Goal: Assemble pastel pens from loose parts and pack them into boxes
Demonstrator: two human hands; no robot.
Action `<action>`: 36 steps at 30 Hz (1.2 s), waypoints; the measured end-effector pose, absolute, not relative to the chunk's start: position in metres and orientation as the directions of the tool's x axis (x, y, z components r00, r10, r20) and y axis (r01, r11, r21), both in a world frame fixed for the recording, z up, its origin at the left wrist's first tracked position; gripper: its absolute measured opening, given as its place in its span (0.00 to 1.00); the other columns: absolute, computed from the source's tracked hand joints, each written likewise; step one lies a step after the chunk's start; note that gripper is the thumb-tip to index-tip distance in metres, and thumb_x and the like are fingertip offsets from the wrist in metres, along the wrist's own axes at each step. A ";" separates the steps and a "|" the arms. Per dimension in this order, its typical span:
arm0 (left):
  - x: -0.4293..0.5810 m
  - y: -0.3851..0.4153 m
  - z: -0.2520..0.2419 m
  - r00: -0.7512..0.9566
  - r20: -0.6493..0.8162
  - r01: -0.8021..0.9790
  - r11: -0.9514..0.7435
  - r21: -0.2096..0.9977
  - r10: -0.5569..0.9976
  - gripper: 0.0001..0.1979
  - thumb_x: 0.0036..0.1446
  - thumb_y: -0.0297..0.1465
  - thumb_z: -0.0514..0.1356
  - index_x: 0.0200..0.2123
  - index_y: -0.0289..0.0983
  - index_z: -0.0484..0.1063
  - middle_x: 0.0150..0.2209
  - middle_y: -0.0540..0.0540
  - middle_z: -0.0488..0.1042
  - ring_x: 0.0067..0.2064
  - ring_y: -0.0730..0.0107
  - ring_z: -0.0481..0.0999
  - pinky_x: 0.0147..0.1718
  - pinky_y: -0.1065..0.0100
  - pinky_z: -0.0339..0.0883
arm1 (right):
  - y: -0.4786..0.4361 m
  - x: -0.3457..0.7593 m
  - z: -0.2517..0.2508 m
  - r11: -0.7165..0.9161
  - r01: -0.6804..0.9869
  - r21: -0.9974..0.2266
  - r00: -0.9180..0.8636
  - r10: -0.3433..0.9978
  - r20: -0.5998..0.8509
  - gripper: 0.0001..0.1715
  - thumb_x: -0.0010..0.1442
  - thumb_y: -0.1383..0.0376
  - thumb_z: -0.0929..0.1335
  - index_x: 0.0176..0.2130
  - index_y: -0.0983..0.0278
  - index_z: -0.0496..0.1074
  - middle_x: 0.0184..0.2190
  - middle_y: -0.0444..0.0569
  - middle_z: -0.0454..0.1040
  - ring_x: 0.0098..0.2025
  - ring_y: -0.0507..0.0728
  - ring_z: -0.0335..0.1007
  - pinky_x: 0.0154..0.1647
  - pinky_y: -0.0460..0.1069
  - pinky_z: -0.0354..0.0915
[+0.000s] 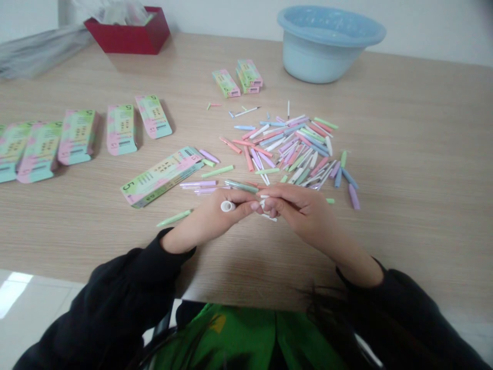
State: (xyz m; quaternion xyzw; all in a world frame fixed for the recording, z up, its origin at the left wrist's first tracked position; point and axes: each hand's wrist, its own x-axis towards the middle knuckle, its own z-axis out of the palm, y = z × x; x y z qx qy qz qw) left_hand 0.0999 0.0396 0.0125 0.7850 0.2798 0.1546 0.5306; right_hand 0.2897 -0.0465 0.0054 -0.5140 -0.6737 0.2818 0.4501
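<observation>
My left hand [208, 218] is closed around a white pen barrel [227, 206], whose hollow end points up between thumb and palm. The rest of that barrel is hidden by the fingers. My right hand [302, 208] meets the left fingertips, its fingers pinched on a small white pen part [263, 202]. Whether the two white parts are joined cannot be made out. Just beyond both hands lies a loose pile of pen parts [292, 149] in white, pink, purple, green and blue. A green pen part [174, 218] rests left of my left hand.
A long printed box [164, 177] lies left of the pile. Several opened flat boxes [121, 128] line the left side. Small boxes [249, 74] sit behind the pile. At the back stand a blue basin [323, 51] and a red container [131, 38] with plastic bags.
</observation>
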 end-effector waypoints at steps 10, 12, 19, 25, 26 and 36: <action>0.101 0.034 0.010 0.729 -0.191 0.223 0.036 0.974 0.657 0.17 0.60 0.45 0.64 0.32 0.37 0.76 0.22 0.54 0.63 0.24 0.74 0.59 0.24 0.71 0.53 | -0.033 0.311 0.002 0.200 0.668 -0.717 0.095 0.932 0.349 0.13 0.69 0.64 0.66 0.39 0.62 0.81 0.30 0.47 0.77 0.34 0.56 0.73 0.38 0.51 0.67; 0.101 0.035 0.008 0.729 -0.186 0.214 0.038 0.976 0.659 0.17 0.59 0.46 0.64 0.32 0.37 0.76 0.21 0.54 0.63 0.24 0.74 0.59 0.23 0.71 0.52 | -0.022 0.319 -0.014 0.184 0.757 -0.627 0.072 0.930 0.360 0.13 0.67 0.66 0.66 0.38 0.62 0.81 0.33 0.49 0.77 0.38 0.58 0.73 0.41 0.53 0.67; 0.101 0.036 0.006 0.734 -0.173 0.228 0.002 0.974 0.656 0.14 0.63 0.42 0.62 0.33 0.37 0.75 0.22 0.55 0.62 0.24 0.75 0.58 0.23 0.72 0.51 | -0.012 0.329 -0.038 0.216 0.800 -0.560 0.021 0.922 0.386 0.14 0.63 0.70 0.66 0.43 0.65 0.81 0.40 0.55 0.76 0.46 0.62 0.73 0.50 0.58 0.67; 0.101 0.037 0.003 0.735 -0.166 0.253 -0.039 0.967 0.658 0.15 0.64 0.43 0.62 0.33 0.37 0.76 0.22 0.54 0.63 0.25 0.74 0.59 0.23 0.72 0.52 | -0.036 0.309 0.000 0.186 0.555 -0.811 0.037 0.968 0.248 0.12 0.67 0.62 0.68 0.47 0.59 0.80 0.41 0.48 0.82 0.42 0.57 0.77 0.44 0.53 0.69; 0.101 0.037 0.002 0.734 -0.160 0.259 -0.055 0.964 0.660 0.15 0.64 0.42 0.62 0.33 0.37 0.76 0.22 0.54 0.64 0.25 0.74 0.60 0.24 0.72 0.53 | -0.039 0.306 0.005 0.189 0.530 -0.827 0.035 0.969 0.244 0.12 0.67 0.63 0.68 0.46 0.59 0.81 0.41 0.47 0.83 0.42 0.57 0.77 0.45 0.53 0.70; 0.102 0.040 0.008 0.752 -0.054 0.265 -0.227 0.937 0.657 0.13 0.64 0.38 0.60 0.30 0.38 0.77 0.28 0.50 0.75 0.34 0.66 0.72 0.36 0.68 0.66 | -0.048 0.294 0.013 0.156 0.439 -0.885 0.076 0.975 0.209 0.07 0.62 0.65 0.72 0.39 0.58 0.83 0.39 0.45 0.85 0.40 0.57 0.79 0.43 0.52 0.71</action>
